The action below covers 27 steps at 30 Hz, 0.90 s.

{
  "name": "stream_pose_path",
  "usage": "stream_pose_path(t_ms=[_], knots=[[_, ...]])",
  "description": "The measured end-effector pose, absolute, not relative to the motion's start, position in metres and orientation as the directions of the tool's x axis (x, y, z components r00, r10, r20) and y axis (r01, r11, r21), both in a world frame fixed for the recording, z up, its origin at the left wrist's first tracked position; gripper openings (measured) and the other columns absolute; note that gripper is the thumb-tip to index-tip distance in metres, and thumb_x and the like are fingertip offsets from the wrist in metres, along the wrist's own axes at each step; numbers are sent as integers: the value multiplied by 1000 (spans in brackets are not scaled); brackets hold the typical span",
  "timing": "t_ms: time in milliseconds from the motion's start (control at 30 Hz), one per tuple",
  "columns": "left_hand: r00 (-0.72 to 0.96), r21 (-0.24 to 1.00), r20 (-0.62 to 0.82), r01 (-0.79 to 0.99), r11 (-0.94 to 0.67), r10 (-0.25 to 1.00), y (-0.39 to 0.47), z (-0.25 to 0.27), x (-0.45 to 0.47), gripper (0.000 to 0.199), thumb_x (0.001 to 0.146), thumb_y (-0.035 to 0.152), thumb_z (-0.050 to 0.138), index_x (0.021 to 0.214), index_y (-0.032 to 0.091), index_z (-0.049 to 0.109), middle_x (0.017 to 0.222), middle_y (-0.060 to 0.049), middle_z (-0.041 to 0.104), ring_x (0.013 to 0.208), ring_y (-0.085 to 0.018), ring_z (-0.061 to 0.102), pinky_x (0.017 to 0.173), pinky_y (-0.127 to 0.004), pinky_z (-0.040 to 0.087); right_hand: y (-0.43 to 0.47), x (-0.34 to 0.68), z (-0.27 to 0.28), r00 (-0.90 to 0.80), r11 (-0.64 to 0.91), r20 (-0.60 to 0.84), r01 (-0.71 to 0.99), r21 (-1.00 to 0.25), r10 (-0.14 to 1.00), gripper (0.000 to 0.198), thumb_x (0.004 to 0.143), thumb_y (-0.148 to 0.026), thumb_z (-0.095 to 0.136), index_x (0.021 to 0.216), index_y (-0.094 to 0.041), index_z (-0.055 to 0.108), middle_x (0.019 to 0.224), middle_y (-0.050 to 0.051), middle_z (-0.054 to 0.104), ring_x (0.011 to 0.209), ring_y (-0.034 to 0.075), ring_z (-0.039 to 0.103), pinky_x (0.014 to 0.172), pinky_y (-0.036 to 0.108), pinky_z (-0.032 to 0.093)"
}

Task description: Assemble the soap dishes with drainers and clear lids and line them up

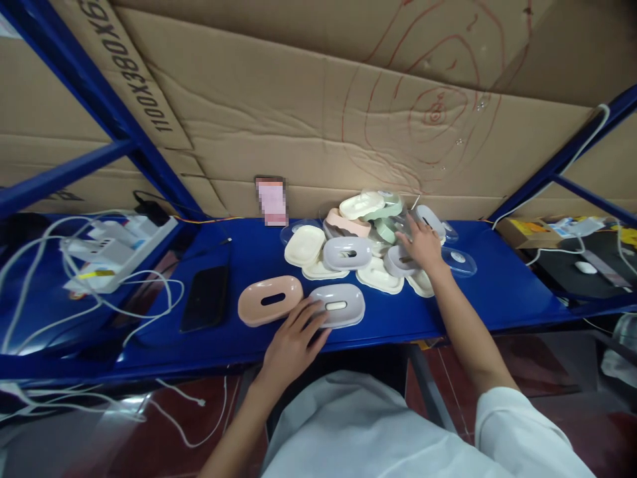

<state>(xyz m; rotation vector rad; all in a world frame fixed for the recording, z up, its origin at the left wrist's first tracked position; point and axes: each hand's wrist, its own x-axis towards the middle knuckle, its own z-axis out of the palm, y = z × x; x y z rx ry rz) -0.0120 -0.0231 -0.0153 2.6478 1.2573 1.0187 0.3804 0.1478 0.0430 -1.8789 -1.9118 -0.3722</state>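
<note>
Left hand [293, 338] resting flat, fingers spread, on grey oval dish [337, 306] at tabletop [239, 332] front edge, beside pink dish [270, 299]. Right hand [423, 244] reaching into dish pile [371, 236], fingers apart, gripping nothing. Risk: loosely stacked pile sliding; clear lid [460, 260] getting knocked away.

A grey oval dish [338, 305] with a slot in its top lies flat near the front edge of the blue shelf [249, 259], just beside a pink dish [270, 300] of the same shape. Another grey dish [401, 261] sits at the front of a loose pile of cream, green, pink and grey dishes [368, 232] further back to the right.
</note>
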Motion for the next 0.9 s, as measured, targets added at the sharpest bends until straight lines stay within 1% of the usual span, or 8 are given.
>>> stream_pose_path(t_ms=[100,167,300,433,600,700,767,900], knots=[[455,302,544,678,-670,705,-23,-15,-12,26,104,26,65,129,24,71,140,-9,70,143,-30,59,117,-49,56,157,380,41,24,19,468,996,-87,883,60,107,-57,42,140,-14,67,125,24,71,110,38,67,95,52,54],[453,301,544,680,-668,707,-22,-15,-12,27,104,26,65,130,24,70,140,-9,70,143,-30,59,117,-50,56,153,383,40,18,35,482,994,-100,876,57,107,-56,41,133,-15,71,124,23,70,110,37,67,95,50,54],[457,287,532,695,-659,713,-22,-15,-11,28,104,27,65,132,23,69,142,-10,69,144,-32,58,116,-52,57,141,387,36,53,58,499,977,-205,865,58,105,-64,44,126,-15,69,131,22,65,114,37,66,94,49,55],[458,292,525,695,-658,717,-22,-15,-10,28,104,27,65,132,24,69,142,-9,69,144,-32,58,115,-52,57,139,382,34,151,35,490,936,-349,859,65,96,-75,55,124,-16,64,129,22,64,115,38,65,94,51,56],[446,361,521,657,-662,728,-22,-14,-12,29,104,26,64,133,25,67,144,-9,68,147,-31,55,118,-52,56,117,380,57,151,89,544,917,-389,825,55,96,-66,60,120,-18,68,123,20,70,116,37,66,102,55,55],[451,439,506,599,-670,735,-23,-14,-14,25,105,26,64,130,25,66,145,-9,67,148,-29,55,121,-51,53,69,373,71,77,206,603,899,-387,794,49,100,-59,60,132,-22,67,128,16,70,124,36,65,107,55,54],[428,492,488,585,-645,761,-24,-14,-16,26,105,29,65,130,26,65,149,-9,64,146,-28,57,121,-50,53,30,360,69,-36,328,590,857,-396,807,45,104,-51,59,141,-26,64,135,14,67,129,34,64,111,54,53],[356,563,434,610,-558,827,-24,-16,-18,50,101,34,70,148,30,53,165,-12,47,151,-29,52,121,-49,52,-24,322,36,-354,568,481,702,-429,802,47,106,-39,58,152,-31,55,147,13,58,144,33,56,119,53,50]])
